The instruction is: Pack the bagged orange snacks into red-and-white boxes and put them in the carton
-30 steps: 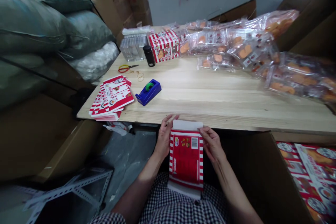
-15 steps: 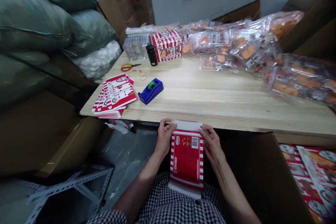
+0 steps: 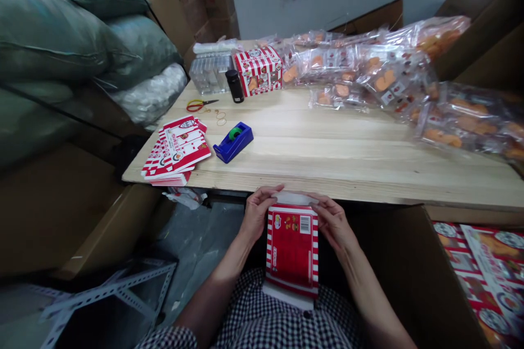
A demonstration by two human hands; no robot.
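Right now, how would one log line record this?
left hand: holding left end of white flap | right hand: holding right end | red-and-white striped carton: between hands, barcode showing | blue tape dispenser: on wooden table

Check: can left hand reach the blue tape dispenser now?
Probably yes: nothing visible blocks the left hand from the blue tape dispenser, though that hand holds the red-and-white carton.

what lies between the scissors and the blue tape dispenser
Thin yellowish loops, possibly rubber bands, lie between the scissors and the blue tape dispenser, seen in the head view.
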